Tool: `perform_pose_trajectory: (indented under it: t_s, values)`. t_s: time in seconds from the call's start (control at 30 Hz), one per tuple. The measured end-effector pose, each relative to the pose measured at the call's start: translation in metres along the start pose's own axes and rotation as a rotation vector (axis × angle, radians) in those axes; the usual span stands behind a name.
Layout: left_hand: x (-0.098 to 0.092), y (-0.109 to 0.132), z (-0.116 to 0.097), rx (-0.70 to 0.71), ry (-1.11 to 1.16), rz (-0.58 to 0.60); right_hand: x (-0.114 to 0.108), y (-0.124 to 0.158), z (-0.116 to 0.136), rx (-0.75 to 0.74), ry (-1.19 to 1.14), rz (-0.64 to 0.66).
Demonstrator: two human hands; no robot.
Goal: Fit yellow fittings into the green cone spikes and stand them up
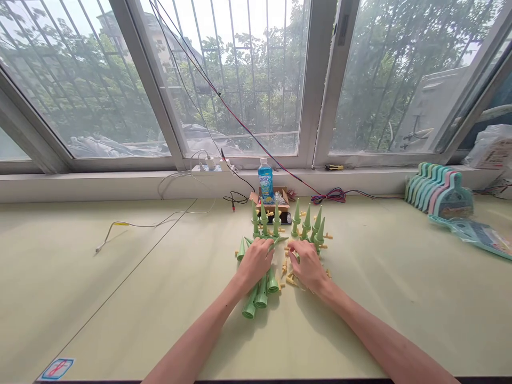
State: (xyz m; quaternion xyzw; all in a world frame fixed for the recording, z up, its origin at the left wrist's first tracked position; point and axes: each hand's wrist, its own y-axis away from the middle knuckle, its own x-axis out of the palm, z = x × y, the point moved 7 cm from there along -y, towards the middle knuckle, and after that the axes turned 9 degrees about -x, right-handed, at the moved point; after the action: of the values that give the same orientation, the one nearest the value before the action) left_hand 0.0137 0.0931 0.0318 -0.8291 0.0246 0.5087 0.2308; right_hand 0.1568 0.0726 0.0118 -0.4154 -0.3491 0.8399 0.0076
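Note:
My left hand is closed, its fingers curled on a green pointed cone whose narrow tip sticks out to the right. Under and in front of that hand lie several hollow green cones, open ends toward me. My right hand is bent in a pinch beside small yellow T-shaped pieces; what lies between its fingertips is too small to make out. Beyond both hands, green cones with yellow pieces in their sides stand upright in two groups.
Behind the cones are a phone, an open cardboard box and a bottle of blue liquid. Coiled cables lie by the sill. At right stand pastel dustpan-like sets. A white cable crosses the table's left side.

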Motion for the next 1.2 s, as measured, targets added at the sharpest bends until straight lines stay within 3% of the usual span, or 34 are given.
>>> perform_pose_trajectory:
  t_s: [0.43, 0.73, 1.2]
  values:
    - [-0.017, 0.007, -0.002, -0.045, 0.345, -0.252, 0.0, 0.0, -0.005, 0.029, 0.008, 0.008]
    - [0.002, 0.012, -0.007, -0.056, 0.42, -0.091, 0.007, 0.002, -0.006, 0.031, 0.033, 0.082]
    - [0.008, 0.012, -0.008, -0.068, 0.346, 0.011, 0.009, 0.003, -0.004, 0.021, 0.017, 0.105]
